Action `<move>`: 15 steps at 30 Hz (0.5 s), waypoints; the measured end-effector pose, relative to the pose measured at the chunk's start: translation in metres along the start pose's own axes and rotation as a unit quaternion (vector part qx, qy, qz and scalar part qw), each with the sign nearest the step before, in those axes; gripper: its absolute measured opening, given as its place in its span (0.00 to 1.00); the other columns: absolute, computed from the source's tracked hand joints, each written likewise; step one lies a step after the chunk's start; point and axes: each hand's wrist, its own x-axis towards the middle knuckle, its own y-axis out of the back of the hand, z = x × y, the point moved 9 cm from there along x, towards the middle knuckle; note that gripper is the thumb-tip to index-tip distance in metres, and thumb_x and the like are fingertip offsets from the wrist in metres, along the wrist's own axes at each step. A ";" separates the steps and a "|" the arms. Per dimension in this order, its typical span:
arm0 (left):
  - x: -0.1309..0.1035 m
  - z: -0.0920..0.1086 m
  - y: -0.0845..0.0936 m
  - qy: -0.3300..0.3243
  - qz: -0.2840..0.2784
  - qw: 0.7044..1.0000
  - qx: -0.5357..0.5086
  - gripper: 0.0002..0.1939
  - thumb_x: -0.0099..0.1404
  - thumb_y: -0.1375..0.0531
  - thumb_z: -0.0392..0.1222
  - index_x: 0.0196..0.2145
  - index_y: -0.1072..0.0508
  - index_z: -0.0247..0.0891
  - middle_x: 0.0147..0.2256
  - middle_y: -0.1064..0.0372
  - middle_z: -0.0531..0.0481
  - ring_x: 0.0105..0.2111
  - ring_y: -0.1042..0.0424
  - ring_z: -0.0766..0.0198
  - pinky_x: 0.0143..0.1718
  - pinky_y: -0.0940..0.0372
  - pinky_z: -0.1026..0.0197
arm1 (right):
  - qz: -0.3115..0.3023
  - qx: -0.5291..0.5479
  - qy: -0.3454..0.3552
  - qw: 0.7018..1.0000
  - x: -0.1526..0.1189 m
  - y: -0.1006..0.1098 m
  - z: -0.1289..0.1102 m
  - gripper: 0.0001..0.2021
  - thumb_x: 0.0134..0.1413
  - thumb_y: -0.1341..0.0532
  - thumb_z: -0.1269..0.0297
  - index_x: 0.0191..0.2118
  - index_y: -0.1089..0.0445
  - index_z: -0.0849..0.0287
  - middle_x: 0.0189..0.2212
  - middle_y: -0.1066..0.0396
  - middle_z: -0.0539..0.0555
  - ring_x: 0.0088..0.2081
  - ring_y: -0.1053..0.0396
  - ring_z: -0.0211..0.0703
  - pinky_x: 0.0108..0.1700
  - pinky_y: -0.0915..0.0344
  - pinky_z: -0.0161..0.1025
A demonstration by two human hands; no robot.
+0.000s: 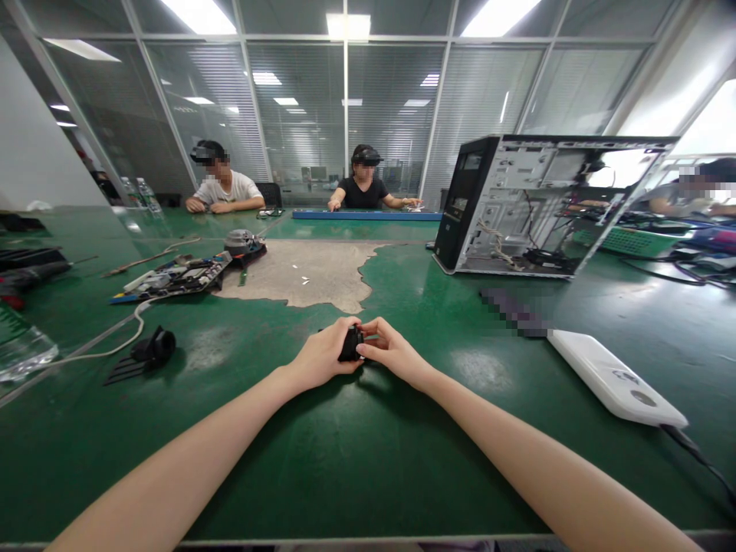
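Just above the green tabletop, my left hand (pixel 326 354) is closed around a small black part (pixel 348 346) with a ringed, knob-like end facing right. The fingers of my right hand (pixel 392 351) pinch that end from the right side. Much of the part is hidden by my fingers, and its exact kind cannot be made out. Off to the left lies another black plastic piece (pixel 150 349) with a round, tube-like end and flat slotted prongs.
A circuit board (pixel 172 277) with a round cooler lies back left, beside a bare tan patch. An open computer case (pixel 517 207) stands back right. A white power bank (pixel 615 376) with a cable lies right. A water bottle (pixel 23 345) is far left. People sit across the table.
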 end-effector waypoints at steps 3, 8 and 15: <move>0.000 0.000 0.000 0.000 0.004 1.000 0.003 0.29 0.51 0.42 0.44 0.49 0.49 0.41 0.44 0.39 0.47 0.41 0.35 0.56 0.39 0.39 0.56 | -0.018 0.018 0.016 1.000 -0.001 -0.003 -0.003 0.15 0.40 0.37 0.63 0.34 0.43 0.56 0.36 0.38 0.49 0.38 0.35 0.38 0.40 0.36 0.40; 0.000 0.000 0.000 -0.004 0.006 1.000 0.009 0.29 0.51 0.42 0.45 0.49 0.49 0.41 0.43 0.39 0.47 0.41 0.35 0.57 0.39 0.39 0.57 | -0.002 0.021 0.023 1.000 0.000 -0.002 -0.003 0.12 0.42 0.39 0.61 0.32 0.43 0.56 0.35 0.39 0.48 0.36 0.35 0.36 0.38 0.36 0.38; 0.001 0.000 0.000 -0.005 0.004 1.000 0.000 0.29 0.51 0.41 0.44 0.49 0.48 0.41 0.44 0.39 0.47 0.41 0.35 0.57 0.40 0.39 0.56 | 0.008 0.002 -0.005 1.000 0.001 0.001 0.002 0.16 0.42 0.39 0.63 0.38 0.42 0.57 0.37 0.39 0.51 0.38 0.35 0.38 0.42 0.38 0.42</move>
